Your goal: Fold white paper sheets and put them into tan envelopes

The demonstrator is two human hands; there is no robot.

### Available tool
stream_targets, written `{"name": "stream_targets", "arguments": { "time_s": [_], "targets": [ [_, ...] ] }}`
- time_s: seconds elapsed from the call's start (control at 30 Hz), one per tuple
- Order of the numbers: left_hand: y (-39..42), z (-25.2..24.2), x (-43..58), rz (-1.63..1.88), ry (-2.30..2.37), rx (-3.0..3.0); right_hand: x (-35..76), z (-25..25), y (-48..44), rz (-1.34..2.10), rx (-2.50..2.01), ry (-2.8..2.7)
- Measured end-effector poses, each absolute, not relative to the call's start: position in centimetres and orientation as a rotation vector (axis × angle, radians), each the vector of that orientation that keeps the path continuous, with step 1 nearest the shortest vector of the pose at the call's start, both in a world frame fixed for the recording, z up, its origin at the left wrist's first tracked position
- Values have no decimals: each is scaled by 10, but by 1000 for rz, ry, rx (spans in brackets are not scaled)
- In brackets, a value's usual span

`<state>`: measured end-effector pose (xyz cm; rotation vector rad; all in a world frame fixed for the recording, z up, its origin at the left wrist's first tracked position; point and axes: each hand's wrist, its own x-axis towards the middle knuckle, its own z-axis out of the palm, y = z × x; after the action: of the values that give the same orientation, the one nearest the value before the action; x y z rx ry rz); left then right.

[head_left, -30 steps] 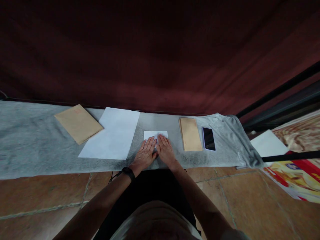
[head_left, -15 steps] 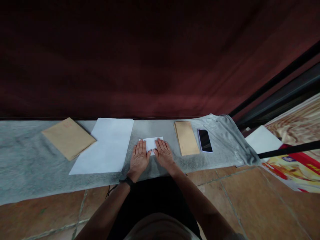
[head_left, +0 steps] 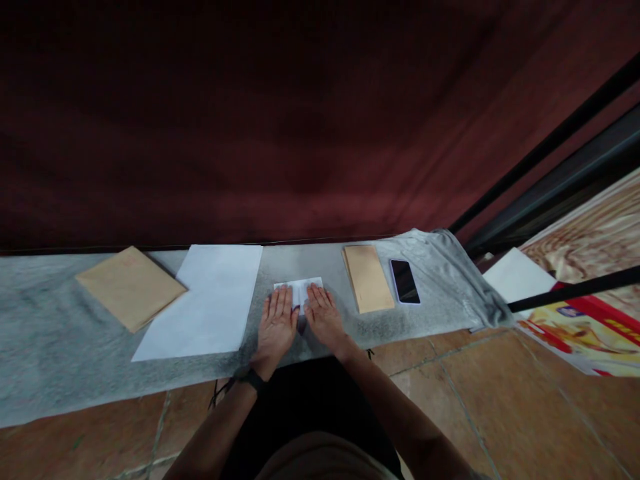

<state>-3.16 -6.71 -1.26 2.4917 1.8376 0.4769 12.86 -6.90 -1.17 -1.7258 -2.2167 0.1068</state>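
A small folded white paper [head_left: 300,289] lies on the grey cloth [head_left: 60,347] in front of me. My left hand [head_left: 277,321] lies flat with fingers stretched out over the paper's left part. My right hand [head_left: 324,316] rests flat beside it on the paper's right part, fingers out. A black band sits on my left wrist. Most of the paper is hidden under the two hands.
A large white sheet [head_left: 205,300] and a brown envelope [head_left: 130,287] lie to the left. To the right are a narrow brown envelope [head_left: 368,277] and a dark phone [head_left: 404,281]. A dark red curtain hangs behind. White paper [head_left: 517,275] lies far right near black bars.
My hands have slid slightly apart across the folded paper and stay flat on it. The view has shifted, so everything sits a little lower and further left.
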Motion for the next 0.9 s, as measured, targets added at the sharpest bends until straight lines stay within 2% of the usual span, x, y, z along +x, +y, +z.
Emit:
{"name": "stream_targets", "arguments": {
  "time_s": [0.1,0.3,0.77,0.9],
  "targets": [
    [-79,-17,-24,397,1689,2602,120,-17,-80,130,-1593,-2276],
    [-83,-21,-31,421,1647,2600,133,-25,-87,77,-1616,-2249],
    [-91,-22,-61,570,1772,2486,152,-23,-93,35,-1727,-2162],
    [-95,-20,-57,571,1745,2564,137,-19,-102,82,-1609,-2245]
  ]
}}
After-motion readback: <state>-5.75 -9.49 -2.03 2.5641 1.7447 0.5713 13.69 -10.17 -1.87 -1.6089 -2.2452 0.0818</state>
